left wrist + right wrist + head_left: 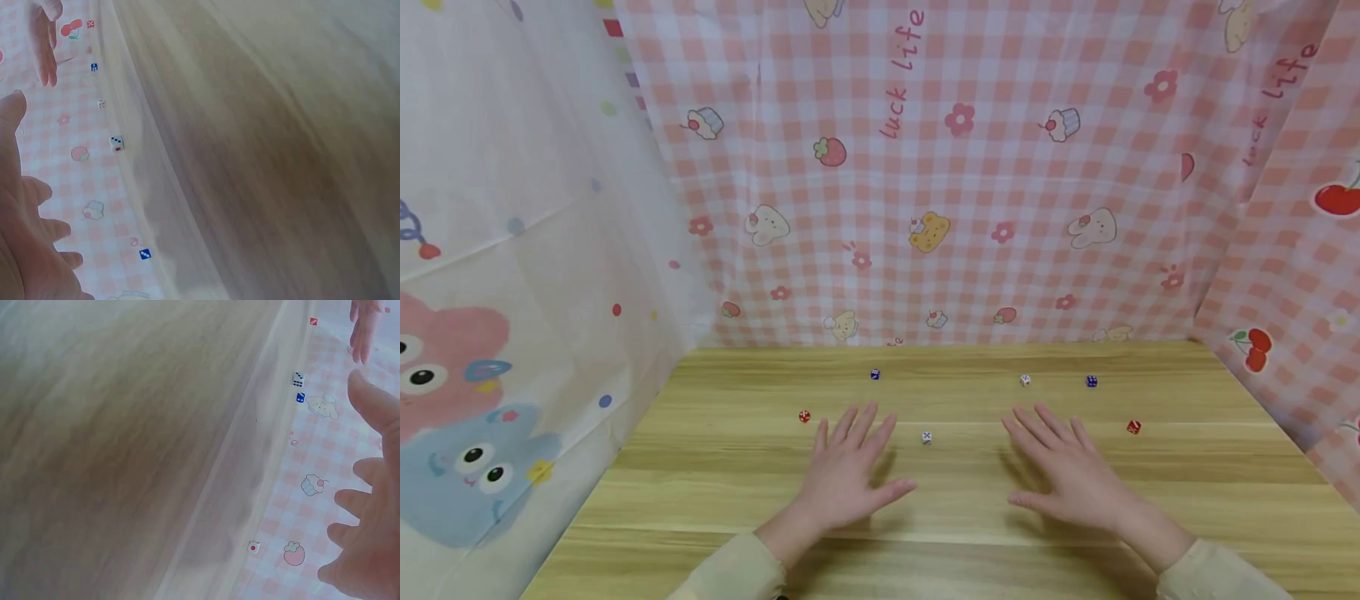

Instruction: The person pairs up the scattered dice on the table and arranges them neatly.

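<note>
White dice: one small white cube die with dark pips (927,437), between the left hand (846,479) and the right hand (1071,479), nearer the left; a second small white cube die (1026,380), beyond the right fingertips.
Red dice: one small red cube die with white pips (805,416), just beside the left little finger; another small red cube die (1133,427), outward of the right hand.
Blue dice: two small dark-blue cube dice with white pips (875,374) (1092,381), towards the rear.
Fingers: both sets spread and relaxed, grasping nothing.
Risk: the left red die could be tipped onto another face by a sideways brush of the little finger; a hard push could send a rear die off the far edge.
Bench: flat light wood-grain bench (955,533), carrying all six dice.
Surround: pink-and-white checked printed cloth (970,175) behind; white cartoon-printed cloth (557,308) at left.
Obstruction: nothing visible stands between hands and dice.
</note>
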`<state>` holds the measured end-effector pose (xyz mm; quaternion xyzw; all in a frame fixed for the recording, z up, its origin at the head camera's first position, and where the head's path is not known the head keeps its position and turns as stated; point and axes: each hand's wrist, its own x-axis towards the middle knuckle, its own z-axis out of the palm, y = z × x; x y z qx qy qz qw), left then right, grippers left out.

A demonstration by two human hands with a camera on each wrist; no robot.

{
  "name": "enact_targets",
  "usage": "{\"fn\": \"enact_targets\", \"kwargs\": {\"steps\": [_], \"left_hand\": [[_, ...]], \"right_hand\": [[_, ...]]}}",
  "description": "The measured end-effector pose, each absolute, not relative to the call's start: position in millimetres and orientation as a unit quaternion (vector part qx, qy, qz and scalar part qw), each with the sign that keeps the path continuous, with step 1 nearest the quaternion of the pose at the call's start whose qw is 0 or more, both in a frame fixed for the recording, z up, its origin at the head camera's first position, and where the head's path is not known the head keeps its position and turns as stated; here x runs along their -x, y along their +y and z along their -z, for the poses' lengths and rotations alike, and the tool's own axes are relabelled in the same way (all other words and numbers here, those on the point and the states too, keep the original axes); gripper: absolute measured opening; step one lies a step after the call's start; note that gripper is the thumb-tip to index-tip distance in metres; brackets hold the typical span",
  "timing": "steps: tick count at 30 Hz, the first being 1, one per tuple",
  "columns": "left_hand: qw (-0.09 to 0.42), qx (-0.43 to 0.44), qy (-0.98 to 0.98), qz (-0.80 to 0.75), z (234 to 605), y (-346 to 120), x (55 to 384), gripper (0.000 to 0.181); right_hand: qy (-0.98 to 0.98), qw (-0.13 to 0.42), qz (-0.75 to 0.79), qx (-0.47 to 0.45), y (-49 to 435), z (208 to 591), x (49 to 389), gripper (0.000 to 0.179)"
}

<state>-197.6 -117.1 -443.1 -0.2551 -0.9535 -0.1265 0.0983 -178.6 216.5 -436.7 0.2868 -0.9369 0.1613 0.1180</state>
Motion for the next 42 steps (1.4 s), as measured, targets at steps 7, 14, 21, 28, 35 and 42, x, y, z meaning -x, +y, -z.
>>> {"fn": "enact_targets", "kwargs": {"steps": [7, 14, 21, 28, 35, 42], "left_hand": [[0.111, 0.263, -0.945, 0.161, 442.6, -109.7, 204.7, 0.088], [0.120, 0.262, -0.925, 0.249, 439.5, -102.5, 214.9, 0.084], [0.105, 0.234, -0.909, 0.328, 443.2, -93.1, 220.8, 0.078], [0.078, 0.204, -0.892, 0.396, 447.4, -84.5, 224.5, 0.071], [0.051, 0.172, -0.886, 0.427, 452.6, -77.3, 235.8, 0.060], [0.035, 0.171, -0.880, 0.443, 455.4, -72.9, 246.5, 0.050]], "right_hand": [[-0.921, 0.159, -0.200, -0.293, 213.9, 436.0, 185.7, 0.085], [-0.893, 0.193, -0.262, -0.310, 213.6, 436.2, 193.3, 0.075], [-0.890, 0.171, -0.307, -0.290, 214.4, 435.4, 196.4, 0.069], [-0.890, 0.140, -0.346, -0.261, 217.6, 435.3, 201.1, 0.064], [-0.887, 0.131, -0.377, -0.234, 220.1, 435.0, 207.9, 0.056], [-0.887, 0.092, -0.415, -0.181, 225.3, 434.0, 213.7, 0.052]]}}
